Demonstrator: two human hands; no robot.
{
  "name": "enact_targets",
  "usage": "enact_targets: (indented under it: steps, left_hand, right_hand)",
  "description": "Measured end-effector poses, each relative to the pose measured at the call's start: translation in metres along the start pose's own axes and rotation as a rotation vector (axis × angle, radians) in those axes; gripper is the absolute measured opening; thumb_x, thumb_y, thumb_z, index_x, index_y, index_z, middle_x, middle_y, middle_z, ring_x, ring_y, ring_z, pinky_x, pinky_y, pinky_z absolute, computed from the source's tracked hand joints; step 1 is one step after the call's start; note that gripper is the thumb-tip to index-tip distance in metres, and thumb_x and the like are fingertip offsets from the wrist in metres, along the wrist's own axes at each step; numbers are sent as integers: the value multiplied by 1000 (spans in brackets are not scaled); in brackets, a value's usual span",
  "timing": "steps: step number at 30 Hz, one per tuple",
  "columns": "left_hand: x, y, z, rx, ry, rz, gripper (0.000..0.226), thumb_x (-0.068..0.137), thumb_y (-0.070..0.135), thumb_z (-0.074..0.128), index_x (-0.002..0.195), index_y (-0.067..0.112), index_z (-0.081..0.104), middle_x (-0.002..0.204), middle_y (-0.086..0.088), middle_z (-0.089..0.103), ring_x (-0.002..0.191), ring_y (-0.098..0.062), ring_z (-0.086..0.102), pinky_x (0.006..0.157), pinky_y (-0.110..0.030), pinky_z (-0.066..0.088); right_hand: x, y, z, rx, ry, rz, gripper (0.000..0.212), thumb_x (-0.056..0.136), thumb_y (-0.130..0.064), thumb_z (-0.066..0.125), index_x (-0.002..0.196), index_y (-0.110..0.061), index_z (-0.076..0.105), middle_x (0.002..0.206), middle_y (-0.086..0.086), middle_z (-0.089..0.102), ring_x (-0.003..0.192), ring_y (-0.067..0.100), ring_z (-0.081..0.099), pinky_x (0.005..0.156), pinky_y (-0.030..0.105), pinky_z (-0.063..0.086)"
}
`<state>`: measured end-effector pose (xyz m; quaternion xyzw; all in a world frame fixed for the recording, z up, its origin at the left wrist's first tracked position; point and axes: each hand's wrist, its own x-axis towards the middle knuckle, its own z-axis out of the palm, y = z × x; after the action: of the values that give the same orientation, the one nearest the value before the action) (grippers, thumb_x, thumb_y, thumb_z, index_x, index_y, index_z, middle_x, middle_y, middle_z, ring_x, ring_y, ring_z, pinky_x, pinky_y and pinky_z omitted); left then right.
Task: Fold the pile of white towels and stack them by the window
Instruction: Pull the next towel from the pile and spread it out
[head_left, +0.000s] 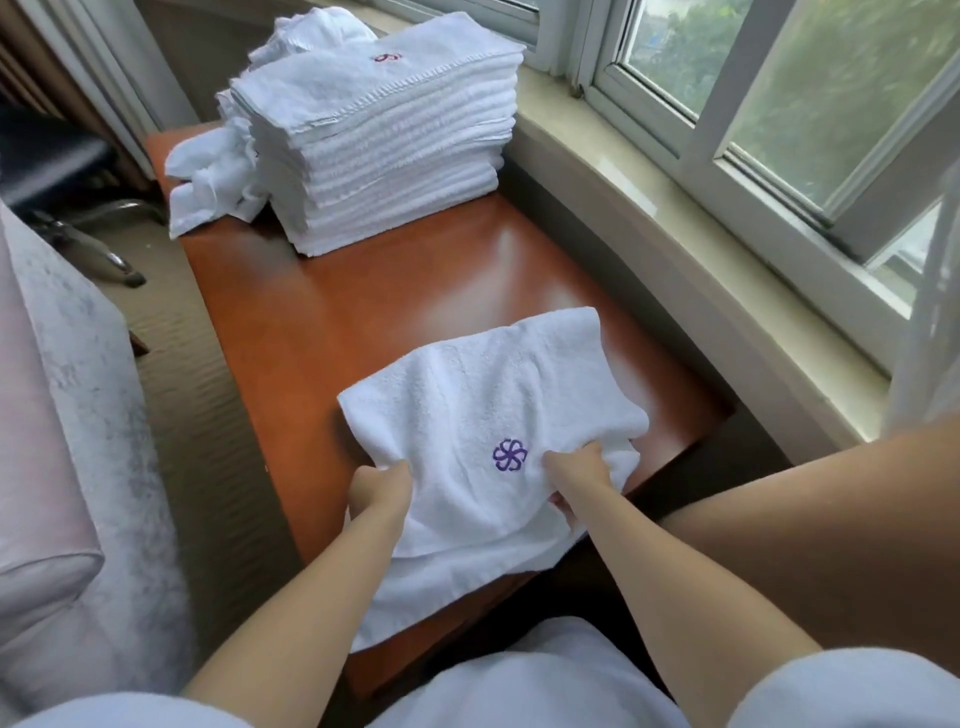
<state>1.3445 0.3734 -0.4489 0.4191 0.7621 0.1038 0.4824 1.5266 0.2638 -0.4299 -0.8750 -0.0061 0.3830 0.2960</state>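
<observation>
Towel (483, 415) with purple emblem lay on the near end of the wooden table (332, 312); my left hand (379, 491) and right hand (579, 475) each pinched its near edge. Folded stack (384, 150) stood at the far end beside the window (727, 78).

A towel (483, 415) lies on the near end of a table (332, 317), gripped at its near edge by the left hand (376, 491) and right hand (579, 475). Well beyond the fingers stands a stack of folded towels (384, 156), with unfolded towels (218, 182) left of it and a window (779, 93) to the right.
</observation>
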Motion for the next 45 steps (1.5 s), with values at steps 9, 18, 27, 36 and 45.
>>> enact_targets:
  steps: [9, 18, 27, 36, 45]
  left_hand:
    - [31, 89, 13, -59, 43, 293, 41, 90, 14, 53, 129, 11, 40, 125, -11, 55, 98, -27, 53, 75, -26, 36]
    - [72, 127, 4, 31, -51, 344, 51, 78, -2, 70, 126, 6, 54, 122, -12, 62, 105, -26, 60, 86, -33, 49]
    - [44, 140, -10, -495, -138, 299, 13, 92, 2, 58, 87, 11, 64, 90, -9, 65, 83, -26, 63, 72, -35, 53]
    - [10, 57, -6, -244, -473, -122, 16, 92, 17, 65, 104, 8, 61, 83, -6, 58, 68, -16, 53, 54, -24, 45]
    - [-1, 39, -8, -250, -441, -167, 18, 97, 13, 51, 114, 9, 57, 103, -8, 63, 83, -24, 64, 76, -45, 54]
  right_hand:
    - [44, -69, 7, 134, 160, -163, 53, 98, -40, 47, 136, -3, 47, 131, 14, 57, 122, 35, 51, 98, 36, 40]
    - [87, -100, -12, -254, 204, -154, 44, 98, -35, 39, 126, -5, 56, 125, 18, 60, 114, 38, 56, 94, 41, 43]
    - [54, -112, -41, 31, 557, -585, 26, 88, -30, 53, 81, -5, 58, 113, 6, 54, 109, 29, 50, 90, 44, 44]
    - [56, -31, -50, -538, -23, -353, 41, 93, -39, 52, 125, -14, 54, 124, 12, 58, 119, 32, 53, 90, 34, 45]
    - [42, -21, -20, -339, 82, -542, 63, 89, -38, 49, 146, -20, 28, 146, 6, 42, 113, 36, 58, 87, 42, 50]
